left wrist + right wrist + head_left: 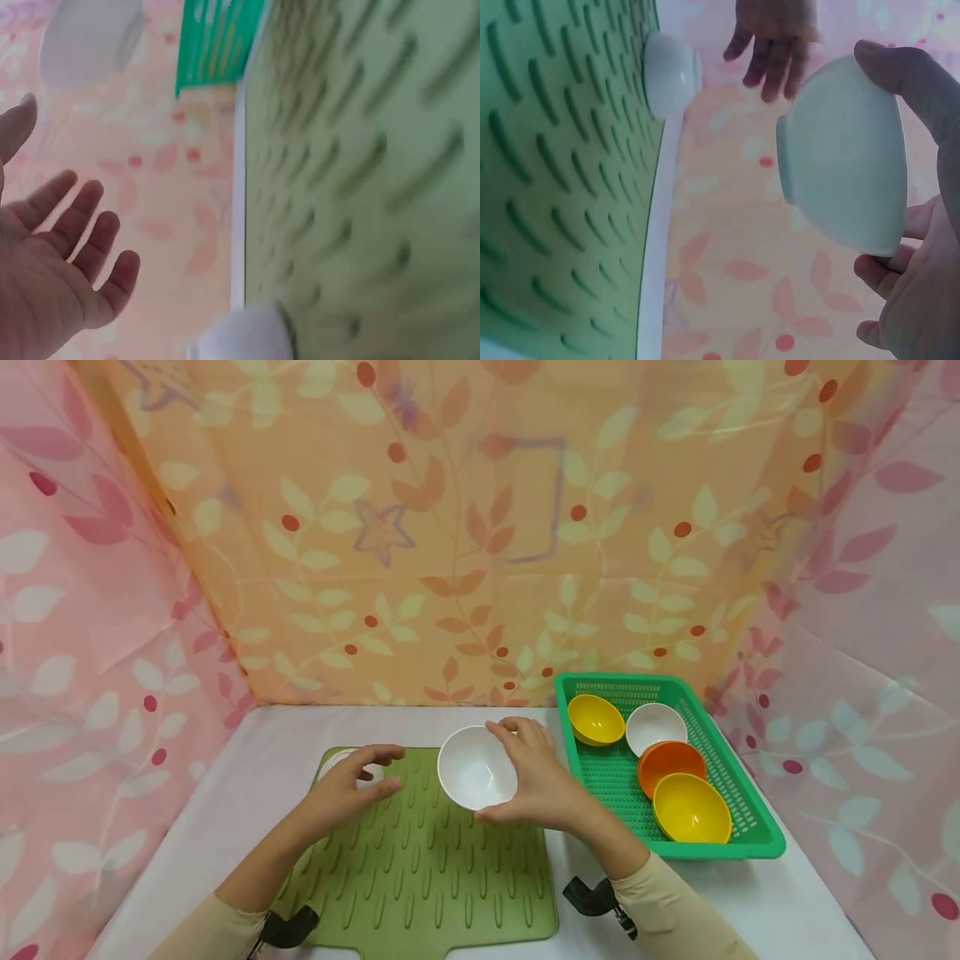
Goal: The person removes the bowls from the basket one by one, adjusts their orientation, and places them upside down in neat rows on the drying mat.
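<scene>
Head view: the right hand (534,777) pinched a bowl (474,770) mouth-up, base toward the mat (420,877) below; the left hand (341,797) hovered opposite, thumb and fingers apart.

Head view forward-down, wrist views close

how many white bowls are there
3: first white bowl in the right hand, second white bowl upside down on the green mat, third white bowl in the green basket. Nested ones could be hidden.
</scene>
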`<state>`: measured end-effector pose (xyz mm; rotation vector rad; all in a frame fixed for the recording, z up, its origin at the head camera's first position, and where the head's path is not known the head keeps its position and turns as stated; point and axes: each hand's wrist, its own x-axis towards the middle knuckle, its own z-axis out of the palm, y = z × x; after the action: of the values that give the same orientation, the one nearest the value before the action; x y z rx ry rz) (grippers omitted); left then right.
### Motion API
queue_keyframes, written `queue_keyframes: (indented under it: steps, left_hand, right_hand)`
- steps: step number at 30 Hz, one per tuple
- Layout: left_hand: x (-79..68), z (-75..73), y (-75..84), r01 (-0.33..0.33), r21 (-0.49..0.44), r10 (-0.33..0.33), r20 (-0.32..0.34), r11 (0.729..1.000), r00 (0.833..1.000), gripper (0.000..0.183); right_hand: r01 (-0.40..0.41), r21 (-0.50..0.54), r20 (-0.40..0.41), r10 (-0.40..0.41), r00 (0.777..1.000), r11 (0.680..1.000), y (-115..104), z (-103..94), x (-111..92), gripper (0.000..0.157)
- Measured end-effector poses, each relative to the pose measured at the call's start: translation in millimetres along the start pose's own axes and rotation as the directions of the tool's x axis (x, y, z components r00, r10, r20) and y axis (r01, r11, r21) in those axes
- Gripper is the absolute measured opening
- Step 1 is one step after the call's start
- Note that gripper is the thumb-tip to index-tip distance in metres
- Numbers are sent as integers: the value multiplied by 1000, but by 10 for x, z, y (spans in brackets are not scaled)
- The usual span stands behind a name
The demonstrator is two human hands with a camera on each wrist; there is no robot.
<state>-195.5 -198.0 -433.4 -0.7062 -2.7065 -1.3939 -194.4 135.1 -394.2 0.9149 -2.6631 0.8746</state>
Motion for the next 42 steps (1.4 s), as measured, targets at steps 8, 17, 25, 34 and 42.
queue_keyframes:
  steps: [8,17,25,34,42]
  left_hand:
    - [-32,279,255,200,-254,-160,167,946,973,57]
    - [-143,358,288,334,-446,-232,269,830,935,60]
    - [-213,425,259,334,-625,-187,291,706,938,58]
    - [-195,497,305,362,-573,-267,247,735,932,65]
    - [-278,498,401,209,-366,-219,15,907,976,63]
  right_hand:
    - [51,14,-36,-50,998,999,-122,212,24,118]
    - [77,14,-97,-75,992,997,-177,418,-108,121]
    - [134,-33,-178,-138,974,990,-229,508,-175,123]
    - [137,-158,-204,-168,964,978,-232,533,-276,130]
    - [-56,139,-199,83,976,989,-357,430,-458,103]
